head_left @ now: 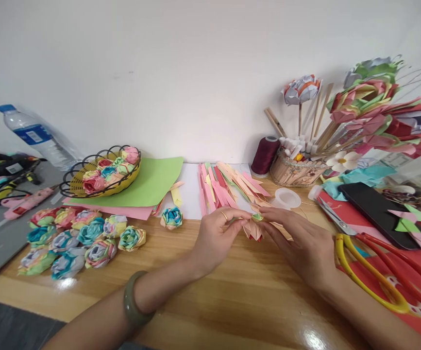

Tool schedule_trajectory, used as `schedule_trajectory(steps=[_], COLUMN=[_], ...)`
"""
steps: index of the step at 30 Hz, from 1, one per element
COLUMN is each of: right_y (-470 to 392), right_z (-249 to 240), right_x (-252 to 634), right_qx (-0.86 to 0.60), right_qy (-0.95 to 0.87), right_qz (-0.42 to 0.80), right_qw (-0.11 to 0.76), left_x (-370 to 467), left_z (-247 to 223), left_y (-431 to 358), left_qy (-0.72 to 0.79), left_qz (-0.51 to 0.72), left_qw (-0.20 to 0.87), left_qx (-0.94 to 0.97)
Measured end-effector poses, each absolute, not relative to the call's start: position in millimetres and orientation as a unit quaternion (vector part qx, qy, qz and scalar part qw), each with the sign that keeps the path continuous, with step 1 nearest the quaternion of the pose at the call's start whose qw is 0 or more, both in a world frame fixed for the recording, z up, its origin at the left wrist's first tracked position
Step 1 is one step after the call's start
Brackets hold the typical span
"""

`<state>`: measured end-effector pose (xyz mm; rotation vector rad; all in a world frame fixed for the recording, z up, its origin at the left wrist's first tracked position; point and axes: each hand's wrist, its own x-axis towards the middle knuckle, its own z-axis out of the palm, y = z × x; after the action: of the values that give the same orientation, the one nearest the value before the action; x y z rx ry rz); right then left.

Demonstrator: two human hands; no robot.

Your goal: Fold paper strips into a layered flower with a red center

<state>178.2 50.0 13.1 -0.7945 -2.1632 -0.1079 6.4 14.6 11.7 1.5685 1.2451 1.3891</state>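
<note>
both hands pinch one folded paper piece [254,228] mid-table. left hand [217,238] grips its left end, right hand [301,243] its right.

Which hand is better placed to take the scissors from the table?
Right. The right hand lies beside the scissors; the left hand is farther away, and both hold the folded paper piece.
</note>
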Motion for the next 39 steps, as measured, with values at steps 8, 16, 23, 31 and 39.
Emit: schedule_trajectory(steps=[8, 16, 23, 31, 39], right_y=[50.0, 50.7, 51.0, 49.9, 45.0], right_z=[13.0, 13.3, 10.7, 9.7, 20.2], right_x=[178.3, 177.3, 178.9, 180.5, 175.7], right_qx=[-0.287, -0.281, -0.276, -0.276, -0.262], right_qy=[-0.868, -0.871, -0.872, -0.876, -0.873], right_qz=[-0.048, -0.044, -0.033, -0.027, 0.117], right_qw=[0.402, 0.400, 0.403, 0.395, 0.394], left_x=[7.7, 5.9, 6.2, 5.2, 2.0], left_z=[14.1, 14.7, 15.6, 15.1, 21.2], left_y=[15.0, 15.9, 15.1, 17.1, 20.0], left_qy=[0.490, 0.471, 0.466, 0.455, 0.444], left_qz=[0.530, 0.528, 0.527, 0.512, 0.461], left_qw=[0.369, 0.378, 0.394, 0.368, 0.385], left_qx=[0.586, 0.597, 0.591, 0.629, 0.665])
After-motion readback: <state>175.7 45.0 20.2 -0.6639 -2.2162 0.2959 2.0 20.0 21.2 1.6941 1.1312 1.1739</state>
